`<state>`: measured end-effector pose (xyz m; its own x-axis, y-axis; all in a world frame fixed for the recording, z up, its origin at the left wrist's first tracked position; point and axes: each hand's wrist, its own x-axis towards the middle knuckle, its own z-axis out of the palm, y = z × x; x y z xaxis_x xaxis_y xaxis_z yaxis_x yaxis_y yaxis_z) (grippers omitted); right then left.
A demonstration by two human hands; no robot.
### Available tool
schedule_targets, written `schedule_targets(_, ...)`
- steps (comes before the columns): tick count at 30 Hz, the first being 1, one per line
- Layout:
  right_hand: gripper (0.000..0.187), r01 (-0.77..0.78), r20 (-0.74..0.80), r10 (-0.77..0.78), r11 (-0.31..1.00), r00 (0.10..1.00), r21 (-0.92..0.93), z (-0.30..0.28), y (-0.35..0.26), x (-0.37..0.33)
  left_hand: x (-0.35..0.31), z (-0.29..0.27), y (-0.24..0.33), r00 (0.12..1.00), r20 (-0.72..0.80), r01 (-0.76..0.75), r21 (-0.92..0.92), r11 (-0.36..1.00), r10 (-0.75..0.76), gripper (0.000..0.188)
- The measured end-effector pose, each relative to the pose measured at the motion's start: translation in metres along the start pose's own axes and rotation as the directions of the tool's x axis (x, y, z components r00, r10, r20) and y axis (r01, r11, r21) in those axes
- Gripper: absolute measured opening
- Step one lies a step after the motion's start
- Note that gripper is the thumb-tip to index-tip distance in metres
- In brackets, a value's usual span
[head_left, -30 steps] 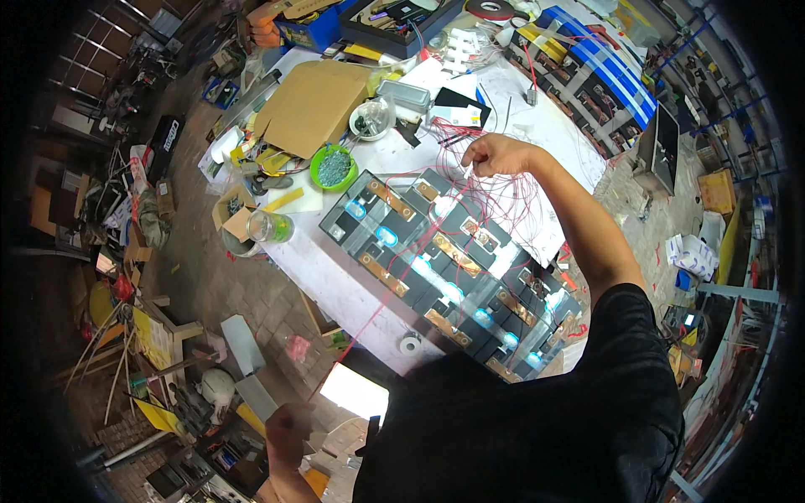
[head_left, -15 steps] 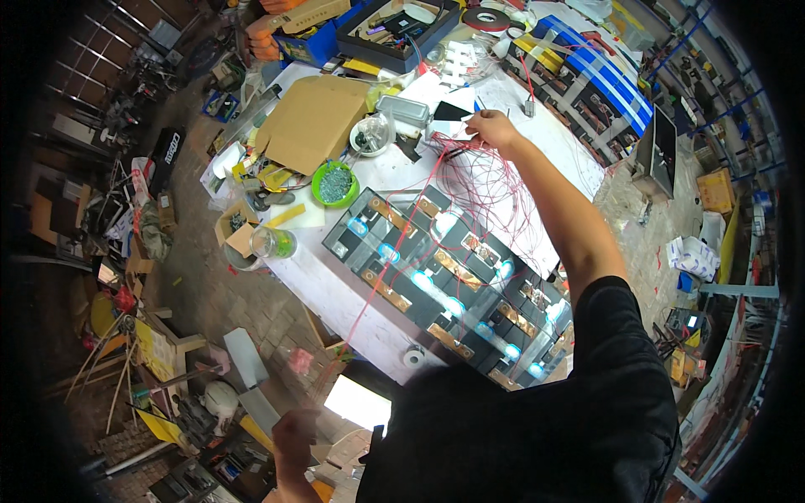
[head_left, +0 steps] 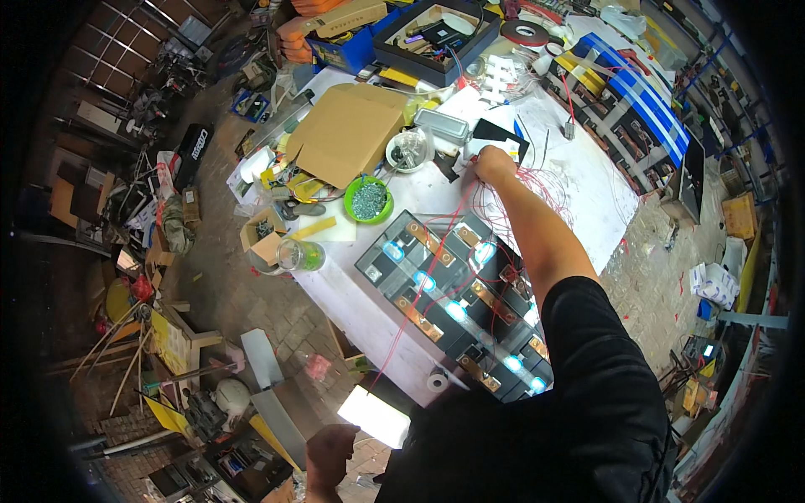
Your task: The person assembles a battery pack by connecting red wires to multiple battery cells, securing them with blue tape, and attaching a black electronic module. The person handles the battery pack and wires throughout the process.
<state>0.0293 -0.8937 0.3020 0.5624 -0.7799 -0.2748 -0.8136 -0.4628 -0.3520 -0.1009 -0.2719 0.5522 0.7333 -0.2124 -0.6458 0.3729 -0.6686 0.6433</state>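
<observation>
My right hand (head_left: 495,163) reaches over the table, its fingers closed on thin red wires (head_left: 524,189) at the top of a loose tangle. The tangle spreads down beside my forearm. One red wire (head_left: 401,331) runs across a black battery pack (head_left: 444,293) with copper bars and clear strips toward the near table edge. Below that edge my left hand (head_left: 329,453) hangs low with curled fingers; what they hold, if anything, cannot be made out. A bright white rectangular panel (head_left: 375,417) is just right of it. My right arm covers part of the pack.
Left of the pack are a green bowl of screws (head_left: 369,199), a glass jar (head_left: 300,255) and a flat cardboard box (head_left: 348,134). A white tub (head_left: 409,151) sits nearby. At the far right, another battery pack carries blue tape (head_left: 637,92). A tape roll (head_left: 437,381) lies near the edge.
The view has shifted, so the table sits lower and further right. My right hand has drawn nearer, with the red wires. My left hand has moved closer to the white panel.
</observation>
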Motion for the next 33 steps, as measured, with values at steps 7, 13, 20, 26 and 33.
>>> schedule_targets(7,0.026,0.319,-0.409,-0.127,0.835,0.904,0.448,-0.019,0.071,0.027,0.013,0.001,0.010,0.997,-0.016,-0.074,-0.050,0.996,0.073,0.013)
schedule_targets(13,0.023,0.502,-0.609,0.005,0.560,0.793,0.659,-0.160,0.096,-0.006,0.018,-0.003,0.018,0.970,-0.002,-0.243,0.027,0.970,0.243,0.013)
schedule_targets(20,0.021,0.414,-0.457,0.236,0.209,0.858,0.886,-0.242,0.148,-0.093,0.011,-0.018,0.045,0.948,0.031,-0.302,-0.238,0.923,0.318,0.013)
schedule_targets(26,0.021,0.380,-0.387,0.309,0.085,0.869,0.921,-0.275,0.180,-0.140,-0.023,-0.026,0.093,0.899,0.023,-0.436,-0.046,0.899,0.437,0.006)
schedule_targets(33,0.018,0.389,-0.477,0.265,0.324,0.838,0.862,-0.288,0.195,-0.153,-0.029,-0.024,0.094,0.816,0.023,-0.577,-0.027,0.816,0.578,0.022)
